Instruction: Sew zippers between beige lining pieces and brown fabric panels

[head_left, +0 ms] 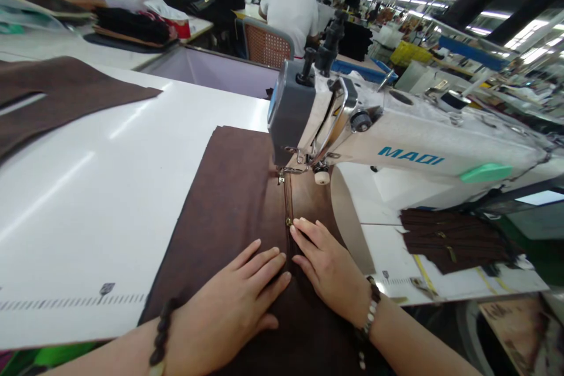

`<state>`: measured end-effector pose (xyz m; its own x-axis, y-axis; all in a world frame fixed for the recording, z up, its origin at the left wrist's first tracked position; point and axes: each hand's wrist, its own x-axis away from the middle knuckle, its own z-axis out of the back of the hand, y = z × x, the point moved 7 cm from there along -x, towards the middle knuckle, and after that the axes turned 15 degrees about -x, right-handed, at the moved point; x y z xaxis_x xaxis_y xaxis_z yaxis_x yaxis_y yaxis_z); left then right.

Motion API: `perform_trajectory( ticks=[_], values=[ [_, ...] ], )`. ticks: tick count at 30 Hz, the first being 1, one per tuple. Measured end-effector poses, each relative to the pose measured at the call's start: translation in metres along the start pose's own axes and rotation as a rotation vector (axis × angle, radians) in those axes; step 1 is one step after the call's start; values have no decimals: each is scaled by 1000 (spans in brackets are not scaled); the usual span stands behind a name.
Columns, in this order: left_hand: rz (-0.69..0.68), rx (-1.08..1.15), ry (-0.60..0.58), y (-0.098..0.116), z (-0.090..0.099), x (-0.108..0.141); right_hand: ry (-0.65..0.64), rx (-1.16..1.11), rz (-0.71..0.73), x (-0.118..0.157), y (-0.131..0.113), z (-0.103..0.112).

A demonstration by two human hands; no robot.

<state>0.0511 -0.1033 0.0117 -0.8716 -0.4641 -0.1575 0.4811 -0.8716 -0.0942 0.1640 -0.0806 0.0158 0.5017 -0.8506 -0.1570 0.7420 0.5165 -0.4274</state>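
A dark brown leather-like panel [220, 200] lies flat under the presser foot [281, 178] of a white sewing machine [374, 147]. Down the panel runs a narrow zipper [288, 194], its brass pull [289, 222] lying below the foot. My left hand [247, 288] rests flat on the panel left of the zipper, fingers stretched out. Lying on the zipper's right side, my right hand [328, 264] has its fingers extended, the fingertips close to the pull. Neither hand grips anything that I can see.
Another brown piece [57, 94] with a slot lies on the white table [101, 205] at left. A stack of dark brown zipper strips [453, 241] sits at right under the machine arm. Beyond the table a person in a white shirt [291, 12] sits, back turned.
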Motion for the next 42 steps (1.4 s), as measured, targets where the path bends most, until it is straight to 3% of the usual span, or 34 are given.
perform_trajectory(
  ticks=[13, 36, 42],
  values=[
    [-8, -40, 104, -21, -6, -8, -16, -47, -128, -22, 12, 1],
    [-18, 19, 27, -87, -20, -47, 42, 3, -110, -79, 58, 11],
    [-15, 21, 79, -80, -17, -44, -11, -64, -138, -86, 59, 14]
  ],
)
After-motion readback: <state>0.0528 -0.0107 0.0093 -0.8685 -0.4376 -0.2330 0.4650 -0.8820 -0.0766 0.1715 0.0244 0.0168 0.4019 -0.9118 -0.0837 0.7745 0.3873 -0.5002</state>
